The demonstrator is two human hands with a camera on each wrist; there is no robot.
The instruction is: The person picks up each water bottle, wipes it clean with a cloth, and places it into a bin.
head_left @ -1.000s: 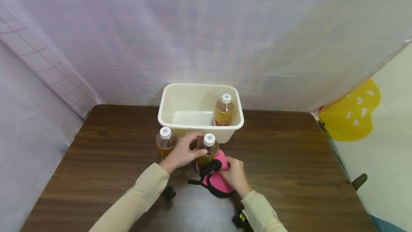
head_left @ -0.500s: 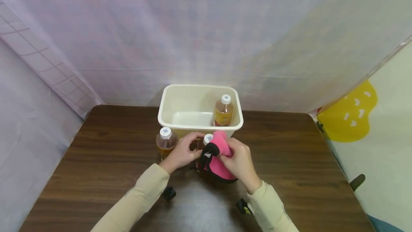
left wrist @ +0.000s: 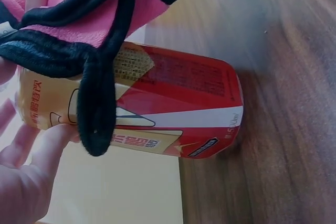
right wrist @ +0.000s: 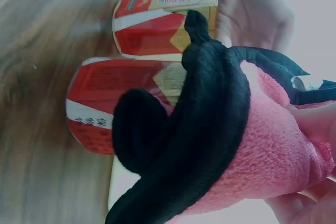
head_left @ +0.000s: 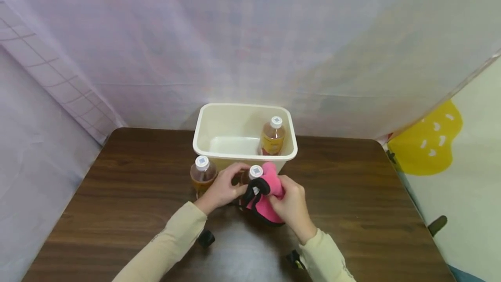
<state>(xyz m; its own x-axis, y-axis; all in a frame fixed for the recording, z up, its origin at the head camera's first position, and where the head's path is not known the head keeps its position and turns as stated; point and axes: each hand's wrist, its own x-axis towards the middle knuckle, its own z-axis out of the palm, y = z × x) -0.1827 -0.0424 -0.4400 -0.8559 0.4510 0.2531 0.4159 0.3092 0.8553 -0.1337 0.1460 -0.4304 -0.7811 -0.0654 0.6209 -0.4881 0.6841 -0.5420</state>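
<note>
My left hand (head_left: 225,188) grips the upper part of a drink bottle (left wrist: 184,98), which stands upright and has a white cap and a red and yellow label. A pink fleece cloth with black trim (head_left: 270,208) is pinched in my right hand (head_left: 291,201). It is bunched against the bottle's near right side, its black edge just below the cap and overlapping the bottle in the head view. A black flap (left wrist: 97,114) of the cloth hangs across the label in the left wrist view. A second bottle (head_left: 202,177) stands left of my left hand.
A cream plastic bin (head_left: 219,156) stands behind the bottles, with another bottle (head_left: 272,138) upright at its right end. The dark wooden table (head_left: 352,195) extends to both sides. A pale curtain (head_left: 250,47) hangs behind its back edge.
My right hand has raised the pink cloth from low beside the bottle to near the cap, then shifted it slightly down. My left hand has kept its grip on the bottle.
</note>
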